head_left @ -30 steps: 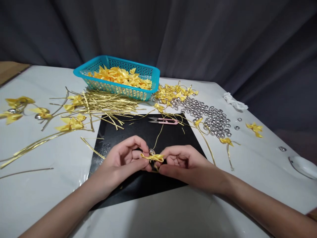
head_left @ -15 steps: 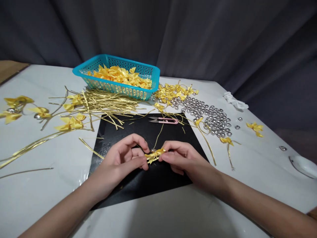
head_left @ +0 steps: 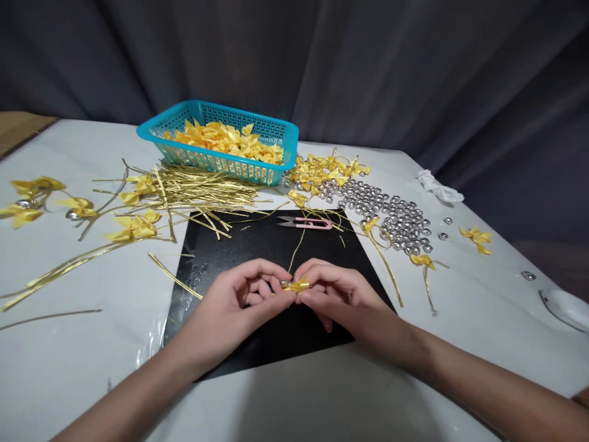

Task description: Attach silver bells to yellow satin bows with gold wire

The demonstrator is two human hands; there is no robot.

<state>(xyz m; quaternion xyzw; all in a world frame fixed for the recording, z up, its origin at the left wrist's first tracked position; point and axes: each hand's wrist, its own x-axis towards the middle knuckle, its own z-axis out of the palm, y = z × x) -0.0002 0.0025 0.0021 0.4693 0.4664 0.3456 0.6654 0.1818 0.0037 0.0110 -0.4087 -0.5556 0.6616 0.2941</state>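
Observation:
Over the black mat (head_left: 257,344), my left hand (head_left: 248,298) and my right hand (head_left: 338,294) meet with their fingertips around a small yellow ribbon bow (head_left: 297,285). Both hands pinch it between thumb and fingers. A silver bell (head_left: 284,283) shows at the bow's left side, by my left fingertips. A thin gold thread (head_left: 297,250) runs from the fingertips up toward the pink thread snips (head_left: 306,223), which lie at the mat's far edge. The fingertips partly hide the bow.
A teal basket (head_left: 294,144) of yellow bows stands at the back. Gold twist ties (head_left: 202,190) lie before it, with more bows at left. Silver bells (head_left: 391,215) spread at right, near a crumpled white cloth (head_left: 439,187) and a white object (head_left: 564,309).
My left hand has moved right, its fingertips now closer to my right hand's and covering more of the bow. The bow has shifted slightly right.

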